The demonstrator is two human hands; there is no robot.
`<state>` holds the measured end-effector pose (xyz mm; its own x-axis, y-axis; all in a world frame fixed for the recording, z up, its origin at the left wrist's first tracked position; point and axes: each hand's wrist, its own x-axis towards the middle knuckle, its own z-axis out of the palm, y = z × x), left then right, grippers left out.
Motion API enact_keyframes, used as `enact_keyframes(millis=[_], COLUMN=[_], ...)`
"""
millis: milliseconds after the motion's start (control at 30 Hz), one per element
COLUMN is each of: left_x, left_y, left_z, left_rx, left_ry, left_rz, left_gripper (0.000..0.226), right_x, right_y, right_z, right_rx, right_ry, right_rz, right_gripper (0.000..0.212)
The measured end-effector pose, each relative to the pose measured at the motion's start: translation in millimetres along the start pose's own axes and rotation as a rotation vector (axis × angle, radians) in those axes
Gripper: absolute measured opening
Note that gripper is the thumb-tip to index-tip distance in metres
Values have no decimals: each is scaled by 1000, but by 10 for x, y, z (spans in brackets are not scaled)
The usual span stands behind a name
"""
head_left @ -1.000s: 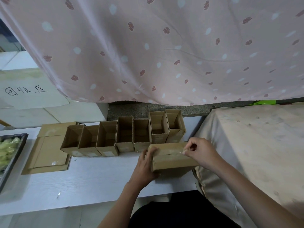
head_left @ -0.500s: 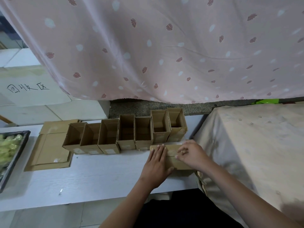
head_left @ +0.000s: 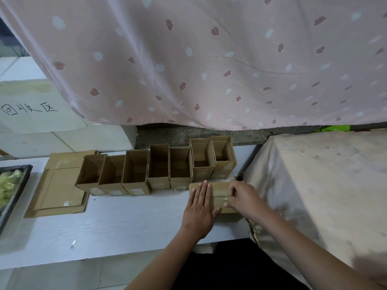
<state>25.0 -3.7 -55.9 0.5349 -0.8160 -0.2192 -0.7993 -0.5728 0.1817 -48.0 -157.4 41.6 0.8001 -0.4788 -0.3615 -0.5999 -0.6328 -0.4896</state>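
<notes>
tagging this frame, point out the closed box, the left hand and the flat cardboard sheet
closed box (head_left: pixel 219 190), head view, bare top face between the hands
left hand (head_left: pixel 199 208), head view, back of the hand
flat cardboard sheet (head_left: pixel 58 191), head view, middle of its top face
</notes>
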Motion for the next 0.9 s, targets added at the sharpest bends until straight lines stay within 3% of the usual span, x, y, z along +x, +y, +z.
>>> enact_keyframes(millis=[133,300,433,667,900], left_x=[-12,-5,1,16,20], left_y=[-10,-22,-29,-27,-35], left_z=[-12,-8,11,11,13], left_rx=[-1,-19,-24,-26,-16], left_ry=[-3,-3,-4,-13,-16], left_rz=[1,0,3,0,1], left_gripper=[77,78,80,80,78], right_x=[51,17,-59,-62,-46], right_y=[-26,41,143,233,210], right_z=[29,-32,-84,-320,-243], right_rx=[-17,-22,-25,-121,29], right_ry=[-11,-27,-35,30,-71], right_rz=[-45,-18,32,44,23], right_gripper=[17,26,10,29,27])
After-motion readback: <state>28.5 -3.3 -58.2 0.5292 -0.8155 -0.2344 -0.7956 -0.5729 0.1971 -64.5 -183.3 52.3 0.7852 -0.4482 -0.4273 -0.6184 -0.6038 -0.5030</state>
